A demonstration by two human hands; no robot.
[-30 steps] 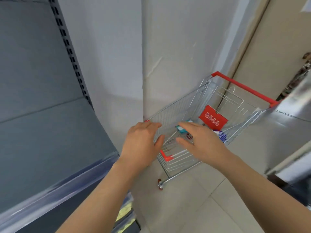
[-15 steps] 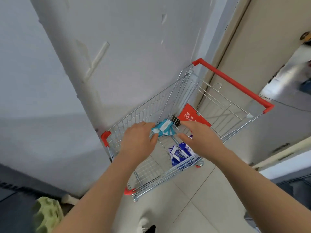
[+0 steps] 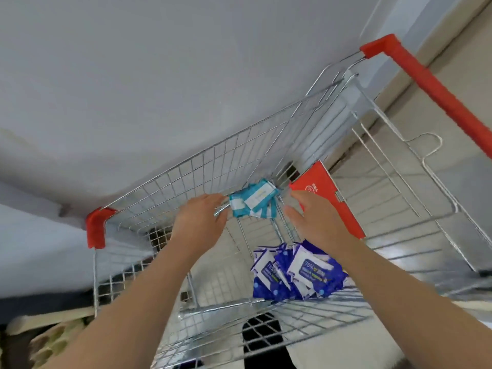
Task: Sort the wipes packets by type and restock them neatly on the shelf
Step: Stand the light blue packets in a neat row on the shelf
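A pale grey wall (image 3: 159, 75) fills the upper view. Against it stands a wire shopping cart (image 3: 213, 161) with a red handle (image 3: 436, 94) and a red corner bumper (image 3: 97, 227). A red placard (image 3: 322, 187) hangs at the cart's far end, and its white print is too blurred to read.

In the near right part of the basket lies a heap of dark blue wipes packets (image 3: 298, 272) with white labels. "75%" can be read on them, but the rest is smeared. At the far end sits a small bunch of teal-and-white wipes packets (image 3: 253, 202) whose label text is illegible.

The left hand (image 3: 199, 222) has curved fingers meeting the teal bunch's left edge. Whether its grip has closed on a packet cannot be told. The right hand (image 3: 316, 222) is just beside the bunch's right edge, its grip released and fingers spread.
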